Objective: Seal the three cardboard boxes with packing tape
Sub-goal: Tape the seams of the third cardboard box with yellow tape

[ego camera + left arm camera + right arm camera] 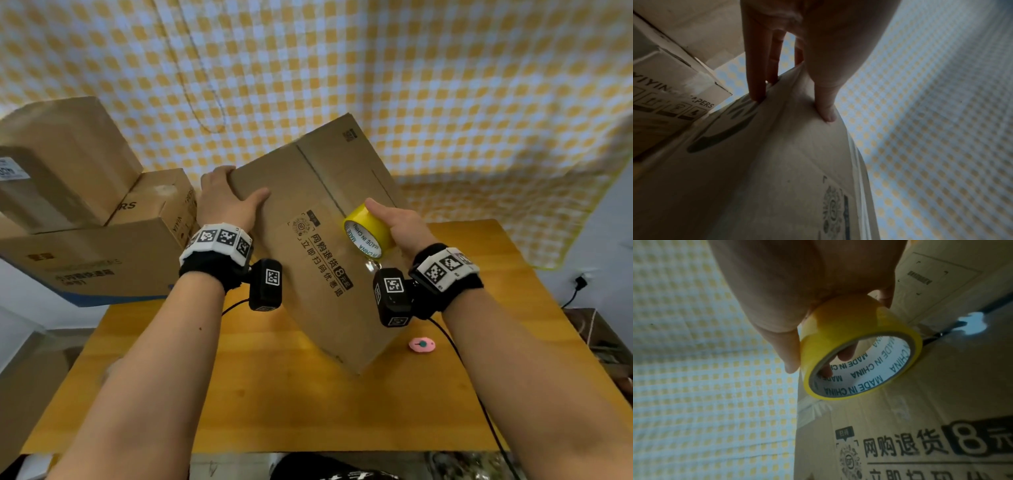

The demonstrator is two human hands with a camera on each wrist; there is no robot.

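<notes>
Cardboard boxes, four [318, 219], one yellow tape roll [368, 229], two hands [226, 202]

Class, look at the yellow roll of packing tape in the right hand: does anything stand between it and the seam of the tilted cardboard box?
Nothing visible does. The right hand holds the yellow roll of packing tape right against the tilted cardboard box, beside its dark centre seam. The left hand grips the box's far corner, away from the seam.

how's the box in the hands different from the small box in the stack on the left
The held box is tilted on the table, gripped by the left hand; the small stacked box sits flat between other boxes, untouched. The held box is larger, with Chinese print; the stacked one shows Latin letters. Both are brown cardboard.
</notes>
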